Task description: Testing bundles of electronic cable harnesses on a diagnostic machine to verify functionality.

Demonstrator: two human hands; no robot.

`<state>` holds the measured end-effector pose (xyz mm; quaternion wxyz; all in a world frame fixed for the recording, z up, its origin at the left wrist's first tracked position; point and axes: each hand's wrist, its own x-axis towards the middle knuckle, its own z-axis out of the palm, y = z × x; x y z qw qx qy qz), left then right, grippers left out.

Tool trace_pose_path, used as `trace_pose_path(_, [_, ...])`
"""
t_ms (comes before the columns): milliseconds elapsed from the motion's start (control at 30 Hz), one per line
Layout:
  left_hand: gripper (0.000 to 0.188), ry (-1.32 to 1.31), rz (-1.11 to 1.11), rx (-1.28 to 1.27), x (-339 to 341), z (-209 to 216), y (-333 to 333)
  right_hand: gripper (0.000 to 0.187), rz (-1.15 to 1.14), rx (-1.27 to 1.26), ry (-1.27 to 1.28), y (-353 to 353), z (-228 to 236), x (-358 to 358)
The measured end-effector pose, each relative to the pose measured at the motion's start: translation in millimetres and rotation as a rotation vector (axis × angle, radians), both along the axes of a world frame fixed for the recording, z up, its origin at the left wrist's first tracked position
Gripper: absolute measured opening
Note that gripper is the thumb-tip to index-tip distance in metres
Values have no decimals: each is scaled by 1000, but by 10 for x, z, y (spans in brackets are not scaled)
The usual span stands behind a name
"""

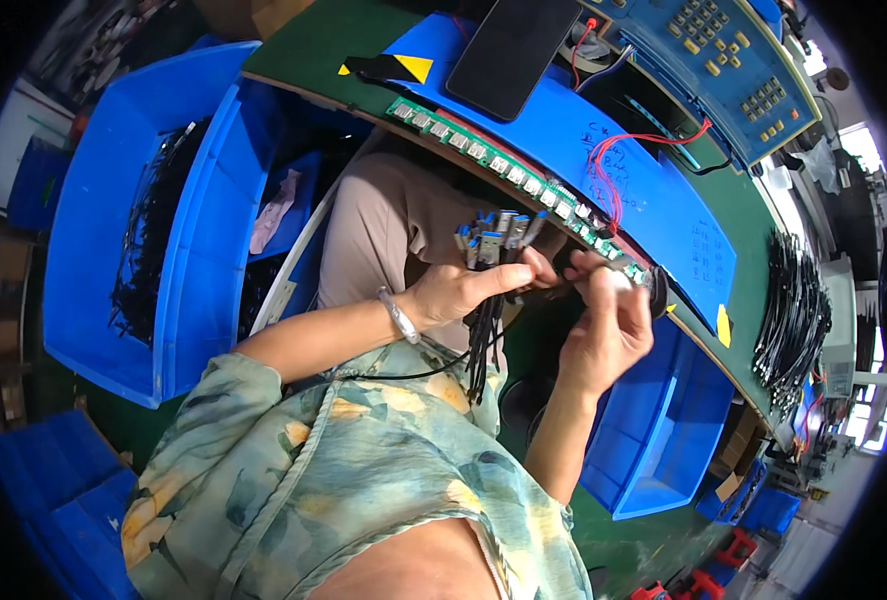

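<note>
My left hand (468,292) is closed around a bundle of black USB cables (483,345). Their metal plugs with blue inserts (498,235) fan out above my fingers, and the cords hang down below. Along the bench's near edge runs a long green circuit board (498,165) lined with metal sockets. At its right end is my right hand (608,335), fingers pinched together and blurred by motion. What those fingertips hold is not clear. A black loop (660,292) shows just beside them.
On the green bench lie a blue sheet (653,215), a dark phone (513,55), red wires (603,170) and a blue tester panel (728,75). A pile of black cables (793,320) is at right. Blue bins stand at left (93,270) and lower right (653,430).
</note>
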<state>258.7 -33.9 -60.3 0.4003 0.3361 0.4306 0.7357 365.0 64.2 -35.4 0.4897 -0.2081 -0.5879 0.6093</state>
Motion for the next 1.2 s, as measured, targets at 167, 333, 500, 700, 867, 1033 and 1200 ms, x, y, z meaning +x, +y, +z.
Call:
trace_pose_path(167, [12,-51,169,-83,-77,6,-45,8,-91,39,268,237,293,289])
trace_pose_path(333, [13,21,74,-140,95,137,45,12,168,-32,-366,-79,51,178])
trace_pose_path(500, [13,-130,8,-154,62,76,66,19,325,-286,-359,-200,-132,118])
trace_pose_path(700, [13,-81,170,-163,23,-17,202,15,255,-249,-314,-286,-255,167])
trace_pose_path(867, [12,-125,144,-222,35,13,190,12,258,-327,-256,-299,-251,25])
trace_pose_path(1033, [11,-55,188,-212,-32,-56,285,6,363,-321,-314,-378,-350,146])
trace_pose_path(1200, [9,-98,186,-202,-73,-55,365,4,349,-362,-436,-394,-385,420])
